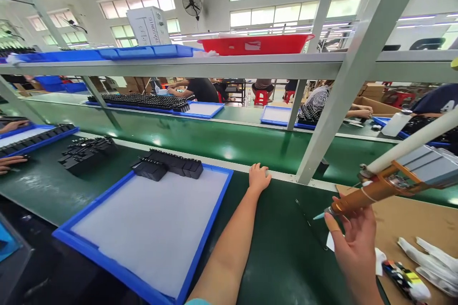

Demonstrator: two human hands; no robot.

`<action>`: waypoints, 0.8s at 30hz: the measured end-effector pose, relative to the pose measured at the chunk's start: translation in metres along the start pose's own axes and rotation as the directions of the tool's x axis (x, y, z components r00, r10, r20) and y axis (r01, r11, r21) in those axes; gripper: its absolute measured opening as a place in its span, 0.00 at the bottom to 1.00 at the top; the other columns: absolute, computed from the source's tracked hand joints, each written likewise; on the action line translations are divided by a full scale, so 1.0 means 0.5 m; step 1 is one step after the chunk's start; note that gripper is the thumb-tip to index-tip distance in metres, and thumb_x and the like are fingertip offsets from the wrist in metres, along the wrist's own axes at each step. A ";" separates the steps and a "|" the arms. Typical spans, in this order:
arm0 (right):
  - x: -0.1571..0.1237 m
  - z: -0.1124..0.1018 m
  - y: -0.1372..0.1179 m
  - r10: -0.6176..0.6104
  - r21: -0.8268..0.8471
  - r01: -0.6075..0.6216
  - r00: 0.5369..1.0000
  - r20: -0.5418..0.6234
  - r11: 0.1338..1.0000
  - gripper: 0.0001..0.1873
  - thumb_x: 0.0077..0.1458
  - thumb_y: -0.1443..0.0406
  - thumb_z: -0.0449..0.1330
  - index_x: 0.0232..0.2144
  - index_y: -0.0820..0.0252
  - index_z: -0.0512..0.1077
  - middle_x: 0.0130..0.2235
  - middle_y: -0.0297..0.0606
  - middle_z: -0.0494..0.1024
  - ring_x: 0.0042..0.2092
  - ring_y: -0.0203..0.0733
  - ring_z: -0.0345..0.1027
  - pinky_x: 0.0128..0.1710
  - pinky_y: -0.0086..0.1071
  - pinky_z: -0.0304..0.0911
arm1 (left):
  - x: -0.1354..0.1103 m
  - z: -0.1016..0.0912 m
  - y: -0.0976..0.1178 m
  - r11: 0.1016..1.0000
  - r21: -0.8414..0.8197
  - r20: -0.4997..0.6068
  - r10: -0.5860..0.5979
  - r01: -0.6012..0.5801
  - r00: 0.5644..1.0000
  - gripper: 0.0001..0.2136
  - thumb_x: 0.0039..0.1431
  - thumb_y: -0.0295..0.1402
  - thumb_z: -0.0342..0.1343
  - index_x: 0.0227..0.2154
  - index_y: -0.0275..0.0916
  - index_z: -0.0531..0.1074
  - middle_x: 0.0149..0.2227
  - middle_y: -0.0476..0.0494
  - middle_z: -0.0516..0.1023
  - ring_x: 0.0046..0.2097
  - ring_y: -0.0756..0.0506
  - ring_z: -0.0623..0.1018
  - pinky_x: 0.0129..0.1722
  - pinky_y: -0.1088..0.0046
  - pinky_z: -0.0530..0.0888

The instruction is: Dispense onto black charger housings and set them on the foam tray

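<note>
My left hand (pixel 259 178) reaches to the white rail at the far edge of the green bench, fingers curled. Something small and pale shows by its thumb, too small to name. My right hand (pixel 358 238) is wrapped round the lower end of a gold-coloured dispensing valve (pixel 365 196), with a tapered light-blue nozzle (pixel 318 216) pointing left. To the left of my left arm lies a blue-rimmed tray (pixel 211 219) with a white lining. Several black box-shaped parts (pixel 179 166) stand in rows at its far end.
More black parts (pixel 86 152) sit on the bench to the left, near another person's hand (pixel 12 162). White gloves (pixel 429 259) and a marker-like bundle (pixel 404 279) lie on cardboard (pixel 393 219) at right. A slanted white post (pixel 332 119) and a shelf (pixel 250 64) with a red tray (pixel 254 45) stand ahead.
</note>
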State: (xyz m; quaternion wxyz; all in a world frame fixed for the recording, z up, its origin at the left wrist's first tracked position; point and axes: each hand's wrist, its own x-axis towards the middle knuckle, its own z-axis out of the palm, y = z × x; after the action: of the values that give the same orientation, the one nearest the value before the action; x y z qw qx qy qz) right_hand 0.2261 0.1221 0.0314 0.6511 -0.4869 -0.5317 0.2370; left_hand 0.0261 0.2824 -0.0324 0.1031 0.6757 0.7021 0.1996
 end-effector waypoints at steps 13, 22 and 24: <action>0.003 0.005 -0.015 0.066 -0.003 -0.066 0.997 -0.027 0.998 0.47 0.41 0.58 0.68 0.62 0.45 0.53 0.56 0.44 0.66 0.58 0.59 0.62 0.60 0.62 0.52 | -0.001 0.000 0.001 1.000 -0.019 0.016 -0.003 0.003 1.000 0.20 0.61 0.41 0.49 0.53 0.44 0.71 0.62 0.42 0.63 0.64 0.41 0.59 0.64 0.63 0.54; 0.009 0.001 -0.006 0.095 0.017 -0.095 0.995 -0.025 0.995 0.44 0.37 0.60 0.69 0.57 0.48 0.58 0.55 0.45 0.68 0.58 0.60 0.62 0.60 0.60 0.52 | -0.001 -0.003 0.001 1.000 -0.026 0.023 -0.003 0.004 1.000 0.20 0.60 0.42 0.49 0.53 0.45 0.71 0.63 0.44 0.63 0.64 0.41 0.59 0.64 0.62 0.54; 0.009 0.002 -0.008 0.094 0.021 -0.094 0.995 -0.028 0.995 0.45 0.36 0.60 0.69 0.57 0.48 0.58 0.55 0.44 0.67 0.59 0.61 0.62 0.60 0.60 0.53 | -0.002 -0.003 0.001 1.000 -0.028 0.024 -0.003 0.004 1.000 0.20 0.60 0.42 0.49 0.53 0.45 0.71 0.63 0.44 0.63 0.64 0.41 0.59 0.65 0.62 0.54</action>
State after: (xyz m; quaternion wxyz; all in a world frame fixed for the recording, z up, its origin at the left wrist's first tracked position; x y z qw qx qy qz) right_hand 0.2257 0.1247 0.0371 0.6516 -0.5084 -0.4964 0.2655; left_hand 0.0258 0.2814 -0.0307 0.1215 0.6753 0.6991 0.2010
